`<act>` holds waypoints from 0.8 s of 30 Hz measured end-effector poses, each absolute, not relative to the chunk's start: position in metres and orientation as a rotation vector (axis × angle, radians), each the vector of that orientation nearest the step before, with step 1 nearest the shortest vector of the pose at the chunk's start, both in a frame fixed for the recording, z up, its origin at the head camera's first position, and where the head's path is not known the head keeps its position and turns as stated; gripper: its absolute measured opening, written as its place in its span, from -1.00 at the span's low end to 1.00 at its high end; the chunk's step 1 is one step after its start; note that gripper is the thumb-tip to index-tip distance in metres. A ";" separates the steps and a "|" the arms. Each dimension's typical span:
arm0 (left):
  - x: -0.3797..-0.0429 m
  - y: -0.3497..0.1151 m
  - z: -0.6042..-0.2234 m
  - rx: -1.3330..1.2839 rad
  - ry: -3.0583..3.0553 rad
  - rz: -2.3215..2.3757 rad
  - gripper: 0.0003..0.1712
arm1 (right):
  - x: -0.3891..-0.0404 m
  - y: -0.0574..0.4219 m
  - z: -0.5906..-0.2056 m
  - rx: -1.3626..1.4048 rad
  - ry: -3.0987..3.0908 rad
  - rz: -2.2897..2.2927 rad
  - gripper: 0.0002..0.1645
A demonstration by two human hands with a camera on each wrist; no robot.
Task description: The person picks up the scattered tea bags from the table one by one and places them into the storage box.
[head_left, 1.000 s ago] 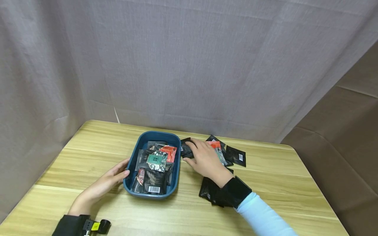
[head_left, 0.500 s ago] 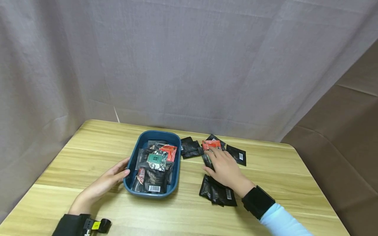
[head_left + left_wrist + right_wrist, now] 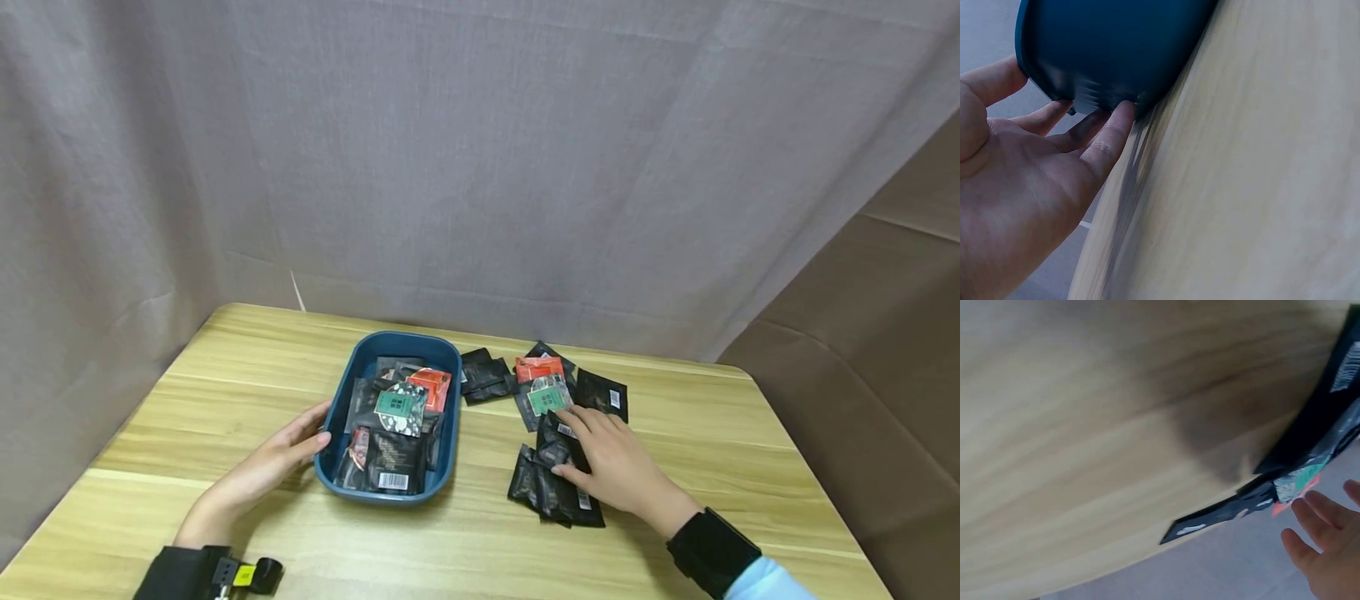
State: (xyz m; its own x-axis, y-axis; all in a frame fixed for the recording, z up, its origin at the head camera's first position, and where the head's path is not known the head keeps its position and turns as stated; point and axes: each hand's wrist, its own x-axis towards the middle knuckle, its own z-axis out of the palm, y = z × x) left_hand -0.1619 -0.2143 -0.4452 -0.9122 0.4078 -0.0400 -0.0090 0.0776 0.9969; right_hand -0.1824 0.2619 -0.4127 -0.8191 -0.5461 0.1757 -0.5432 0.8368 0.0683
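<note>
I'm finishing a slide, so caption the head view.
Left hand touching blue bin of sachets, right hand over black packets on wooden table.

Both of the person's hands are bare, the left hand (image 3: 270, 454) and the right hand (image 3: 618, 462). A wide black band (image 3: 176, 575) circles the left wrist, fitted with a yellow label (image 3: 243, 575), its print too small to read, and a stubby black cylinder (image 3: 267, 576). The right wrist wears a black cuff (image 3: 712, 552), meeting a pale blue sleeve (image 3: 768, 582).
</note>
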 end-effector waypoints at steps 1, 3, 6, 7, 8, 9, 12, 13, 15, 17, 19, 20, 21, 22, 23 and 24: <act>-0.162 -0.214 -0.445 0.399 2.054 1.901 -0.23 | -0.181 0.264 -0.414 0.848 -2.834 0.001 -0.02; -0.162 -0.215 -0.445 0.403 2.053 1.900 -0.23 | -0.180 0.266 -0.416 0.846 -2.848 0.037 0.01; -0.161 -0.215 -0.446 0.407 2.057 1.902 -0.23 | -0.178 0.269 -0.419 0.829 -2.883 0.071 0.01; -0.161 -0.215 -0.446 0.409 2.057 1.905 -0.23 | -0.178 0.270 -0.420 0.819 -2.897 0.078 0.00; -0.161 -0.215 -0.445 0.412 2.055 1.907 -0.23 | -0.178 0.270 -0.421 0.807 -2.910 0.081 -0.01; -0.162 -0.215 -0.445 0.414 2.056 1.908 -0.23 | -0.178 0.271 -0.422 0.795 -2.922 0.084 -0.02; -0.161 -0.215 -0.445 0.406 2.056 1.907 -0.23 | -0.178 0.272 -0.424 0.769 -2.943 0.093 -0.05; -0.161 -0.215 -0.444 0.400 2.055 1.906 -0.23 | -0.178 0.272 -0.424 0.765 -2.944 0.097 -0.05; -0.160 -0.214 -0.444 0.393 2.056 1.905 -0.22 | -0.178 0.273 -0.425 0.759 -2.938 0.100 -0.07; -0.161 -0.214 -0.444 0.390 2.056 1.905 -0.22 | -0.179 0.273 -0.426 0.756 -2.928 0.100 -0.07; -0.161 -0.214 -0.444 0.387 2.057 1.905 -0.22 | -0.179 0.273 -0.426 0.752 -2.913 0.095 -0.08; -0.161 -0.214 -0.444 0.387 2.060 1.904 -0.23 | -0.180 0.273 -0.426 0.751 -2.907 0.091 -0.08; -0.161 -0.214 -0.443 0.385 2.064 1.903 -0.23 | -0.180 0.273 -0.427 0.749 -2.900 0.086 -0.08; -0.161 -0.214 -0.443 0.381 2.069 1.902 -0.23 | -0.180 0.273 -0.427 0.749 -2.894 0.085 -0.08; -0.161 -0.214 -0.443 0.378 2.073 1.900 -0.23 | -0.180 0.273 -0.427 0.749 -2.886 0.082 -0.08; -0.161 -0.214 -0.443 0.375 2.078 1.898 -0.23 | -0.180 0.273 -0.426 0.751 -2.878 0.077 -0.07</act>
State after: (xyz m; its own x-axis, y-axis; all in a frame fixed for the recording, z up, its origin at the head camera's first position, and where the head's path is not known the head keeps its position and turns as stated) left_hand -0.1608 -0.2140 -0.4432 -0.9205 0.3881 -0.0454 -0.0100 0.0927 0.9956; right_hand -0.1798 0.2726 -0.4264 -0.8596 -0.4807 0.1732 -0.4893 0.8721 -0.0080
